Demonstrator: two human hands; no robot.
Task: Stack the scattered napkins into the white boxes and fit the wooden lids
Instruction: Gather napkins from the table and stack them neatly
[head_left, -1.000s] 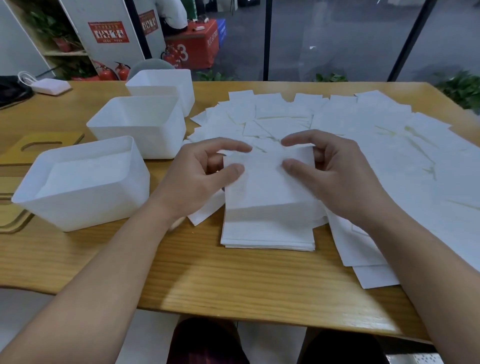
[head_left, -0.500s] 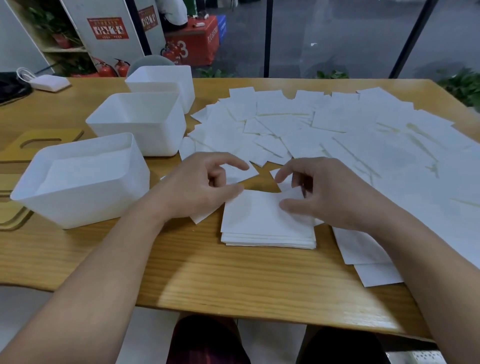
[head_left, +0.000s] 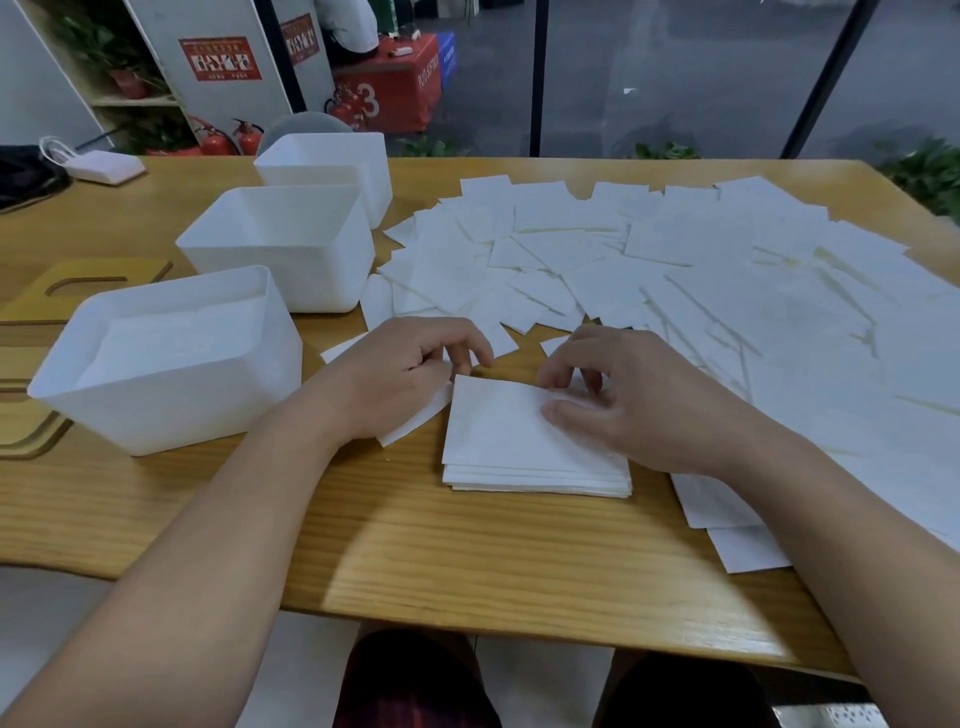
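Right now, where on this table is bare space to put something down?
Bare wood lies along the near table edge, before the napkin stack and nearest box, and far left by the charger. Scattered napkins crowd the right.

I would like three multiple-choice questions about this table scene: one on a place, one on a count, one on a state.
1. Where does the neat napkin stack lie?
A. in the nearest box
B. on the table before the person
C. on a wooden lid

2. How many white boxes stand on the table?
A. two
B. three
C. five

3. What is the nearest white box like?
A. lidded
B. overturned
C. open, with napkins inside

Answers: 1 B, the stack rests on bare wood between the left hand and right hand. 2 B, three stand in a row. 3 C, no lid on it, white sheets visible inside.
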